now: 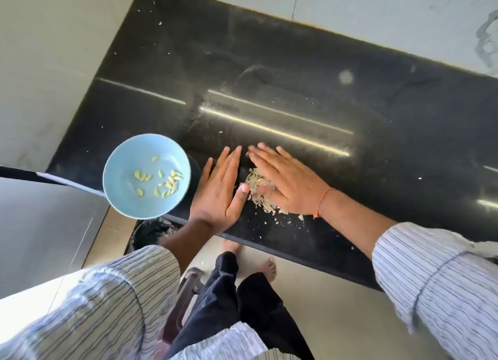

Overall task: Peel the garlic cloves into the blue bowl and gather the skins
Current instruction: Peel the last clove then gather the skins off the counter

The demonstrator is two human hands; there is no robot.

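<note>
A pale blue bowl point(126, 157) stands at the counter's front left edge and holds several peeled yellow garlic cloves point(161, 183). A small heap of papery garlic skins point(256, 184) lies on the black counter between my hands. My left hand point(219, 189) rests on its edge with straight fingers, just left of the heap. My right hand point(283, 181) lies flat with straight fingers, palm down, over the heap's right side. The two hands' fingertips nearly meet behind the skins. Loose bits of skin point(288, 220) lie in front of the heap.
The black stone counter point(296, 103) runs back to a tiled wall, with small skin flecks scattered on it. A dark bin point(151, 231) stands on the floor below the counter's edge. A steel surface point(40, 224) sits at the left. My feet are under the counter's edge.
</note>
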